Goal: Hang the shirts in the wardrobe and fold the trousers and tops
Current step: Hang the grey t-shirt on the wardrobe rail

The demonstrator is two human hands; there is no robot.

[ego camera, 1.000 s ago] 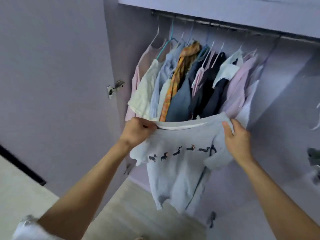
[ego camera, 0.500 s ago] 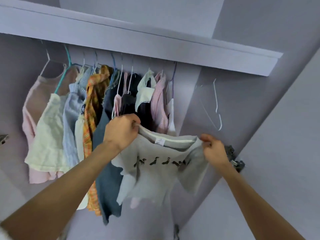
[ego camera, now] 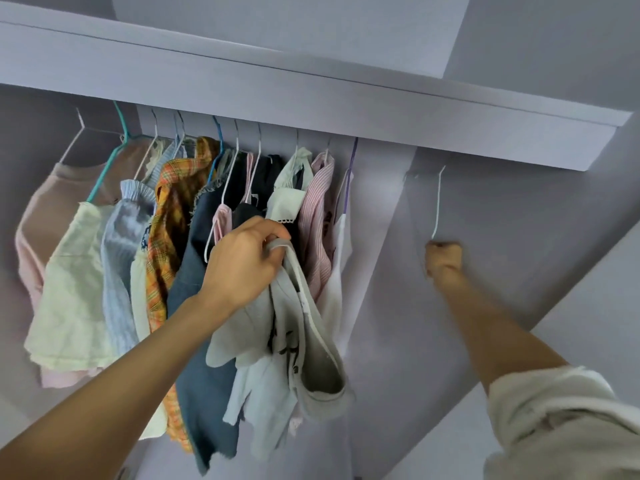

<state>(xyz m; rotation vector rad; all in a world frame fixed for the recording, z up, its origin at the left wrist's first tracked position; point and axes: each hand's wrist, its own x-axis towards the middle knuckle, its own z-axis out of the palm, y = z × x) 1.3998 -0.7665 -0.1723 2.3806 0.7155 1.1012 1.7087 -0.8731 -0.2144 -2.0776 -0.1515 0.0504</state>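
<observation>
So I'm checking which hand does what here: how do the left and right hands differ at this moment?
The left hand grips the bunched grey top, in front of the hanging clothes; the right hand is closed at the bottom of an empty white hanger, apart from the clothes. The left hand looks sharp, the right blurred. Both are raised and closed.
</observation>
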